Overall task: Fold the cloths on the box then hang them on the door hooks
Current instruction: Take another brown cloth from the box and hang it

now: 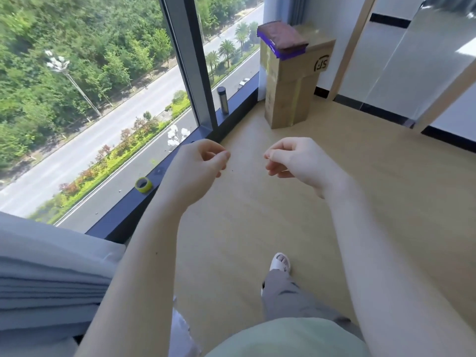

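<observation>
A tall cardboard box [291,86] stands in the far corner by the window. On its top lie stacked cloths: a brown cloth [282,36] over a purple cloth [283,55] whose edge shows beneath. My left hand [203,161] and my right hand [293,161] hover over the floor in the middle of the view, well short of the box. Both have loosely curled fingers and hold nothing. A door [417,63] stands at the right; no hooks are visible on it.
A large window [103,86] runs along the left with a dark sill [180,161]. On the sill stand a dark flask [223,100] and a yellow tape roll [144,185]. A grey curtain [46,274] hangs at the lower left. My slippered foot [280,262] is on the wooden floor.
</observation>
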Tool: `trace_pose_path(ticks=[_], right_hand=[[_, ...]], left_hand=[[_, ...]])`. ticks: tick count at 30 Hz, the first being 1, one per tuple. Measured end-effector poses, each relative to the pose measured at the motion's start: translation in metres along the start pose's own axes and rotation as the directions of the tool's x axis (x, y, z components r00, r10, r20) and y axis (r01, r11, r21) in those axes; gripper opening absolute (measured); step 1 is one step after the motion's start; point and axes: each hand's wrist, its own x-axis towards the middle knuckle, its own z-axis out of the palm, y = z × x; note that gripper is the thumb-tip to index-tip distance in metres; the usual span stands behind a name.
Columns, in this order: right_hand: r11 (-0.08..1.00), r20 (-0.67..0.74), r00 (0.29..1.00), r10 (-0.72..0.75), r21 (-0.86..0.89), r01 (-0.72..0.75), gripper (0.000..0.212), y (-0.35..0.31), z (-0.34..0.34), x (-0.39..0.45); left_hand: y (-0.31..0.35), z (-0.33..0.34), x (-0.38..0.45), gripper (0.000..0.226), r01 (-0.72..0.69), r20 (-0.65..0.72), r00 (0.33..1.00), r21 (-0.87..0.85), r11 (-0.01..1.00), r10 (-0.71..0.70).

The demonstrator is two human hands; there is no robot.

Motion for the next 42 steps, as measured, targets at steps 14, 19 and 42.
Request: trace_pose_path(ticks=[14,19,42], right_hand=[[0.999,0.002,1.0,0.011,-0.051,-0.011,0.013,-0.024,-0.106,0.182],[0.999,0.0,1.0,0.03,-0.04,-0.03,0.012,-0.022,-0.125,0.223],[0.993,-0.289,0.951,0.108,-0.016,-0.117,0.011,-0.093,-0.192,0.465]], left_hand=[[0.072,0.06,0.193,0.012,-0.007,0.045,0.999,0.054,0.998,0.005],[0.083,0.08,0.243,0.014,-0.018,0.095,0.995,0.094,0.995,0.009],[0.139,0.091,0.567,0.011,-0.212,0.37,0.912,0.055,0.976,0.178]])
